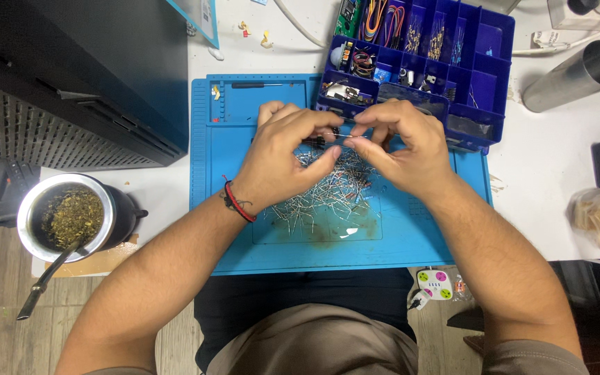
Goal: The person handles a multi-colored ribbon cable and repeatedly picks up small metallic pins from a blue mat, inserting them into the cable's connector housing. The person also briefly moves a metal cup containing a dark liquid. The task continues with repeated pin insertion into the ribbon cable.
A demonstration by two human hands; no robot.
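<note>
Both hands, the left hand (282,149) and the right hand (403,144), pinch what looks like one small wire-legged component (342,137) between their fingertips above the heap of loose components (328,191) on the blue mat (397,236), most still unsorted.

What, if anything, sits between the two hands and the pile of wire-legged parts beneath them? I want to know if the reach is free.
Nothing visible: left hand and right hand hover directly above the parts pile on the blue mat.

white table (557,180) — blue mat (411,243), compartment box (484,83), cup (71,215)
</note>
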